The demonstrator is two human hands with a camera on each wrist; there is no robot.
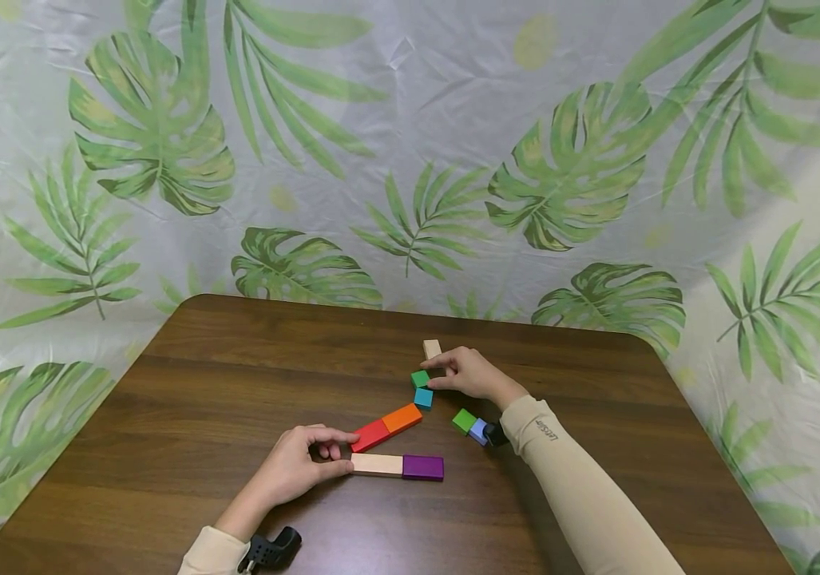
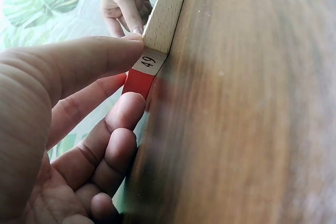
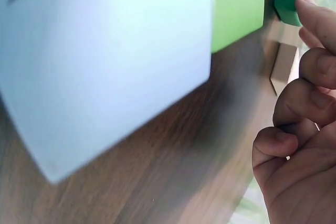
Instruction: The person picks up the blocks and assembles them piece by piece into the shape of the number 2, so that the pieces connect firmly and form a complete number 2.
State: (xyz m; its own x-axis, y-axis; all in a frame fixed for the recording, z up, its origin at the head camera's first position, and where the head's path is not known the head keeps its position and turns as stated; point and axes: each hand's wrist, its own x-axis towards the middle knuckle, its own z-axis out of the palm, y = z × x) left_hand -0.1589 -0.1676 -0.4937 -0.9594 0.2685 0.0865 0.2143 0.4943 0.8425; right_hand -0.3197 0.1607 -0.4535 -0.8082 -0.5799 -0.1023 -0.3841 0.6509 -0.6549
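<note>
My left hand [image 1: 299, 463] rests at the left ends of two blocks. Its index fingertip touches the red block [image 1: 370, 435], and the thumb touches the plain wooden block [image 1: 377, 465], whose end is marked 49 in the left wrist view. The other fingers curl loosely under. At the far side, my right hand [image 1: 473, 374] pinches the dark green block [image 1: 420, 379] between thumb and index finger. Against that block's near side lies a teal block [image 1: 423, 398]. Another plain wooden block [image 1: 432, 348] lies just beyond the right fingers.
An orange block [image 1: 403, 418] continues the red one, and a purple block [image 1: 423, 468] extends the near plain block. Beneath the right wrist sit a light green block [image 1: 464, 421] and a pale blue block [image 1: 478, 432]. All lie on a brown wooden table [image 1: 251, 351] before a leaf-print curtain.
</note>
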